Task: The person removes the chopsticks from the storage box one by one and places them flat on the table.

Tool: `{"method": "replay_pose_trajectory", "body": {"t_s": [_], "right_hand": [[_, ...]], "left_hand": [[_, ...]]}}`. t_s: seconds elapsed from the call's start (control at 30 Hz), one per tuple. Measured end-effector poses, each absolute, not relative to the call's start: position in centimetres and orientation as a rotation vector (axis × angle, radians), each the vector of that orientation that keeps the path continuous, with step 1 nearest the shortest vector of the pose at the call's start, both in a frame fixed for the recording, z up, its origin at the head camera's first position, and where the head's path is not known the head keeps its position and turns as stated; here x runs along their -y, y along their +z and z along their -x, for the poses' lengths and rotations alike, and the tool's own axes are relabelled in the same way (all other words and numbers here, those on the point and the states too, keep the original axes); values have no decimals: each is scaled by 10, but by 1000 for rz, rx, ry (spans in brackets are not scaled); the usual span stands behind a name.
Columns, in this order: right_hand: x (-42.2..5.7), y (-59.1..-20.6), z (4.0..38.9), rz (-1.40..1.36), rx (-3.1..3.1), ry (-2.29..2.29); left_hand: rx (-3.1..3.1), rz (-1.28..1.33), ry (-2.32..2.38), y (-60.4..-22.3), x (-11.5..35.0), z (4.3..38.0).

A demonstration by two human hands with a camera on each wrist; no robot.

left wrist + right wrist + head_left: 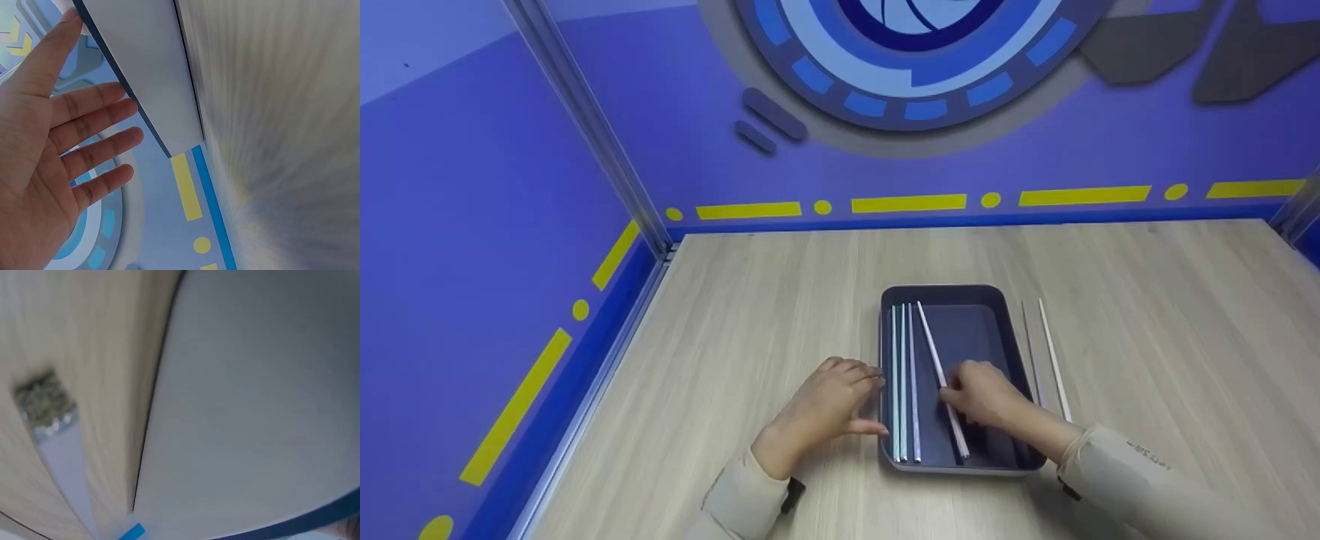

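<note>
A dark rectangular tray (982, 330) with a pale outer wall (140, 62) lies on the table. My left hand (826, 397) is at its left side, fingers spread and fairly straight, fingertips right at the rim in the left wrist view. Inside the tray, my right hand (981, 394) pinches a pinkish chopstick (931, 346) between thumb and fingers; it slants, its far end to the left. Along the tray's left side lie teal chopsticks (895, 375) and a lavender chopstick (913, 390), roughly parallel. In the right wrist view, the tray's wall (242, 410) hides nearly all of that hand.
Right of the tray, a thin greyish chopstick (1030, 345) and a whitish chopstick (1053, 356) lie on the wooden table (765, 300). One chopstick's end (64, 450) shows close up in the right wrist view. Blue panels (885, 172) rise behind and to the left.
</note>
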State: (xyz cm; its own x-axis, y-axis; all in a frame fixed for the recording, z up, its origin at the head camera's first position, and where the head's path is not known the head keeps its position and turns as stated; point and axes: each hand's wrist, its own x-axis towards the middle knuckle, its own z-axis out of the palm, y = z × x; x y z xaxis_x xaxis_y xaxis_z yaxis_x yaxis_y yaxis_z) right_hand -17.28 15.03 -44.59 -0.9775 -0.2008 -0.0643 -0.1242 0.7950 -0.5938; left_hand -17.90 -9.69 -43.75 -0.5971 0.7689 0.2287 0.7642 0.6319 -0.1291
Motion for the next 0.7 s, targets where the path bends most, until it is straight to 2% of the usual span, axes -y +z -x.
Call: {"method": "replay_pose_trajectory", "body": {"t_s": [0.7], "right_hand": [[-183, -425, 176, 329, -2716, -1191]], "left_hand": [[2563, 1247, 13, -438, 98, 179]]}}
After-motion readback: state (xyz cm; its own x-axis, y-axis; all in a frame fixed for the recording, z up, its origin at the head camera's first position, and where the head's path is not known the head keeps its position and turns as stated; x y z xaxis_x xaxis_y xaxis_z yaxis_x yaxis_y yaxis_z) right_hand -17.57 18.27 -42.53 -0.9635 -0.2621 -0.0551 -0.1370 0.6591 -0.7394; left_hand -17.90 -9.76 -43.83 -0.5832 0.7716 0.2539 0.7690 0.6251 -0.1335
